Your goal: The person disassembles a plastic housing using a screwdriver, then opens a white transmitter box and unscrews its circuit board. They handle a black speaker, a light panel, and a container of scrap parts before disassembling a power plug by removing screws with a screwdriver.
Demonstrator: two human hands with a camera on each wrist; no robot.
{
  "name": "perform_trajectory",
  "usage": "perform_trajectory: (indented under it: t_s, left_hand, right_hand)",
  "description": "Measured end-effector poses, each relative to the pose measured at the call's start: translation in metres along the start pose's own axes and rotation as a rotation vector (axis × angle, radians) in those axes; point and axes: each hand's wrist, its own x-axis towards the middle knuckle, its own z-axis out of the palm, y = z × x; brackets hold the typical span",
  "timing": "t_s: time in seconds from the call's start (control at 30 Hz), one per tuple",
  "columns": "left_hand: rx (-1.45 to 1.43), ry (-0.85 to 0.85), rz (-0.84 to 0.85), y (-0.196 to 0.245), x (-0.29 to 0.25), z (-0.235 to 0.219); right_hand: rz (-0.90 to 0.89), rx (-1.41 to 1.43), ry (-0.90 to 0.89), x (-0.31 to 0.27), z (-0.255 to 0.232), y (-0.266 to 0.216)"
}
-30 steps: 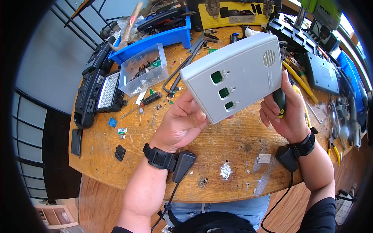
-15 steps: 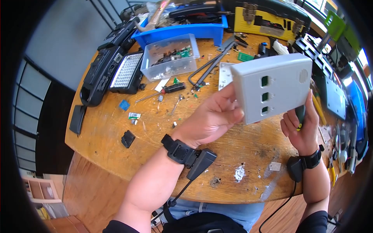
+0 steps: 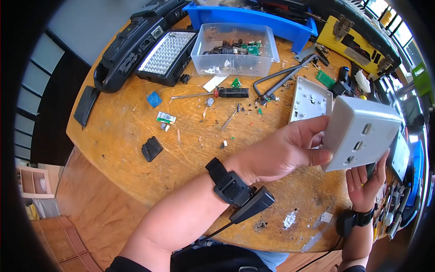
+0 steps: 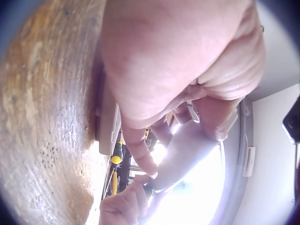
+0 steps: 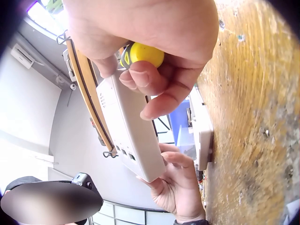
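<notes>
A light grey plastic casing (image 3: 380, 131) with three small square openings is held up over the table, tilted. My left hand (image 3: 283, 152) pinches its left edge, thumb on the front and fingers behind. At the opposite end, my right hand (image 3: 364, 188) supports the casing with thumb and fingertips. That same hand also grips a screwdriver (image 5: 146, 54) in its curled fingers; its rounded yellow handle end shows in the right wrist view, and its shaft is hidden. A matching open shell (image 3: 311, 97) with small posts inside lies on the table behind my left hand.
A clear plastic bin (image 3: 235, 61) of circuit scraps stands before a blue tray (image 3: 253, 20). A red-and-black screwdriver (image 3: 231, 92), hex keys (image 3: 283, 79), an LED panel (image 3: 167, 52) and a black clip (image 3: 152, 148) lie about. Tools crowd the right edge (image 3: 398, 204).
The head view has swung left, so the table and hands sit differently in it. The casing has turned, showing more of its edge; both hands keep their hold. The open shell has come into view.
</notes>
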Motion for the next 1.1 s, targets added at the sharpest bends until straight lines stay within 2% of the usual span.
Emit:
perform_trajectory:
  t_s: [0.17, 0.27, 0.57, 0.67, 0.7, 1.0, 1.1]
  left_hand:
    - [-0.031, -0.031, -0.013, 0.000, -0.001, -0.005]
    - [-0.054, 0.018, -0.052, -0.002, 0.000, -0.005]
    - [-0.140, -0.075, -0.083, -0.001, 0.002, -0.008]
    - [-0.163, 0.011, -0.006, 0.001, 0.002, -0.003]
    - [-0.142, 0.006, 0.013, 0.002, 0.003, -0.004]
    - [-0.119, 0.023, 0.079, 0.002, 0.006, -0.005]
    - [-0.094, 0.041, 0.108, 0.000, 0.007, -0.005]
  right_hand:
    - [0.011, 0.002, 0.049, -0.001, 0.011, 0.001]
    - [-0.017, 0.022, 0.285, -0.005, 0.020, 0.001]
    - [0.011, -0.001, 0.395, -0.010, 0.014, 0.002]
    - [-0.275, -0.089, 0.924, 0.008, 0.057, 0.018]
    - [-0.267, -0.100, 0.923, 0.008, 0.055, 0.018]
    - [-0.099, -0.088, 0.001, -0.013, -0.008, 0.001]
    - [-0.069, -0.046, 0.060, -0.013, -0.007, -0.002]
